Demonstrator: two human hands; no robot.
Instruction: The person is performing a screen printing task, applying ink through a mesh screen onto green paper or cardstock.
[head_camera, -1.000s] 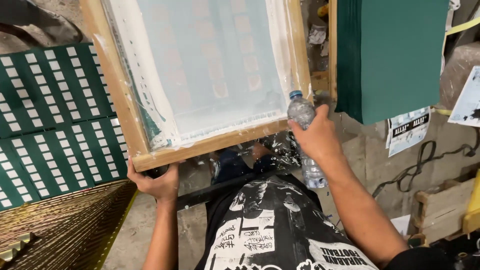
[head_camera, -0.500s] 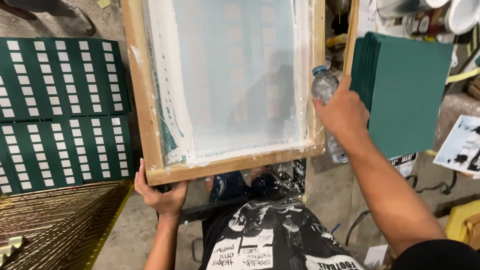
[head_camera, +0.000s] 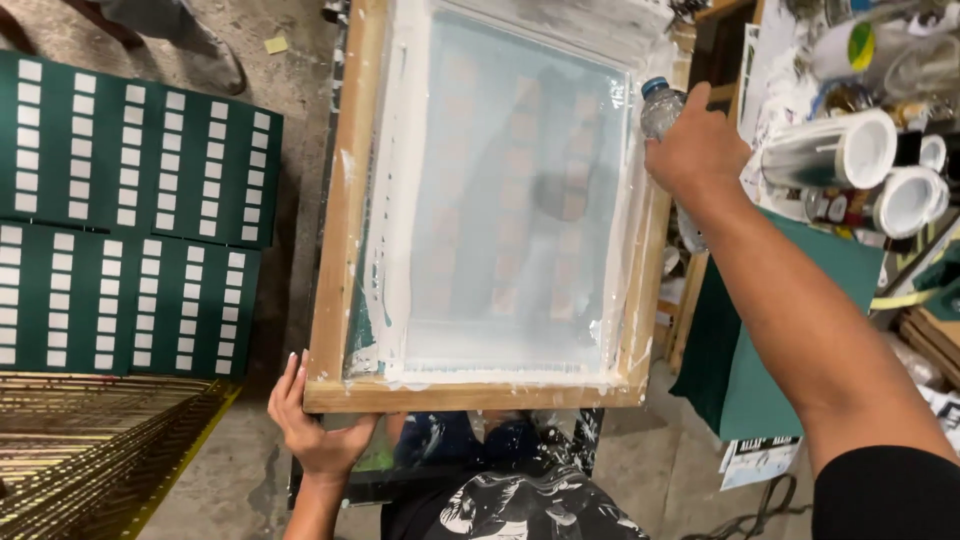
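Head view: the wooden screen frame (head_camera: 345, 210) fills the middle, its near rail right over the person's lap. The left hand (head_camera: 315, 430) grips the near-left corner from underneath, fingers curled over the rail. The right hand (head_camera: 695, 150) is wrapped around a clear plastic bottle (head_camera: 660, 105) with a blue cap, pressed against the frame's right rail. Tight on the right: a green sheet stack (head_camera: 790, 340) and white rolls (head_camera: 835, 150) crowd in. More open floor to the left, before the green printed sheets (head_camera: 130, 220). Since half a second ago the frame has swung squarer and the right hand has climbed higher along the rail. The mesh is translucent, smeared with white ink; the wood is pale and streaked.
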